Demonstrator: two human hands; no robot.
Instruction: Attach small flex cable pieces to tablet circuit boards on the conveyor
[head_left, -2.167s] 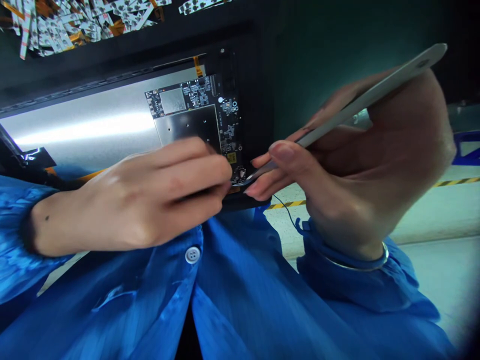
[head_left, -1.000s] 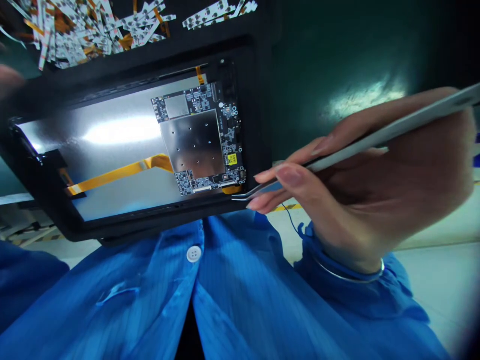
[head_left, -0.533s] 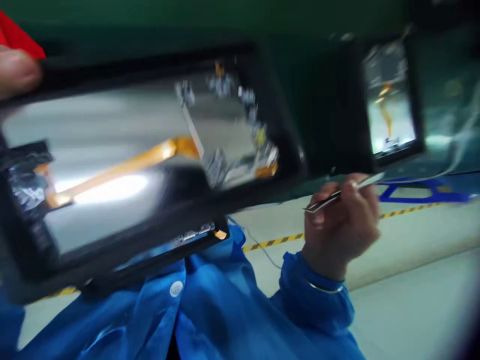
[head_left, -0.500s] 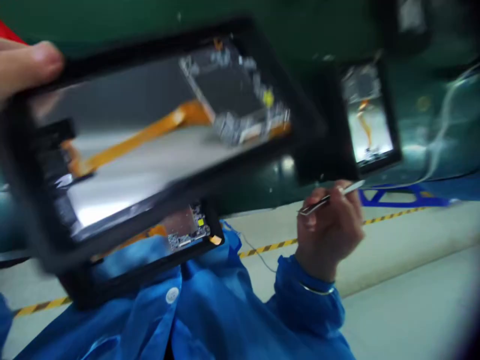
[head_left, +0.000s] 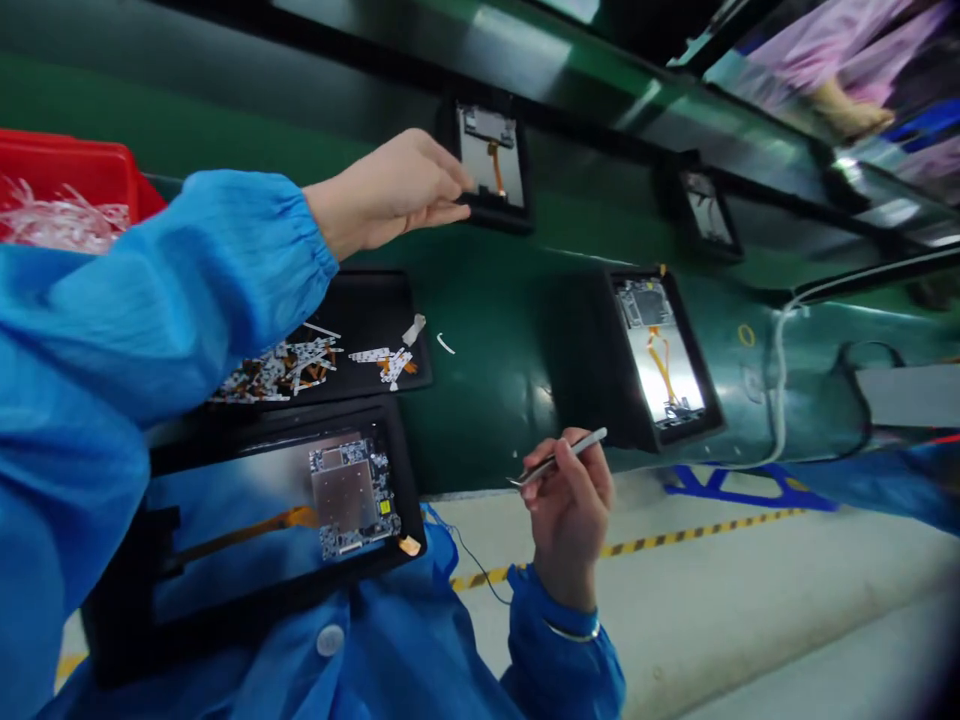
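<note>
My left hand (head_left: 390, 195) stretches out flat, its fingertips at the lower edge of a black-framed tablet (head_left: 491, 160) lying on the green conveyor belt (head_left: 495, 400). It appears to hold nothing. My right hand (head_left: 570, 510) pinches slim steel tweezers (head_left: 559, 458) in the air, with the tips pointing left. Close to me lies a black-framed tablet (head_left: 277, 530) with an exposed circuit board (head_left: 349, 497) and an orange flex cable (head_left: 247, 530). Neither hand touches that board.
A black tray (head_left: 367, 310) of loose white-and-orange strips sits on the belt beside the near tablet. More tablets (head_left: 645, 360) ride further along. A red bin (head_left: 67, 200) holds clear film at far left. A person's pink garment (head_left: 825, 50) shows at top right.
The view has pulled back and swung. My hands have left the circuit board, the left reaching out to a far tablet. The right has drawn the tweezers away, and the near tablet looks smaller.
</note>
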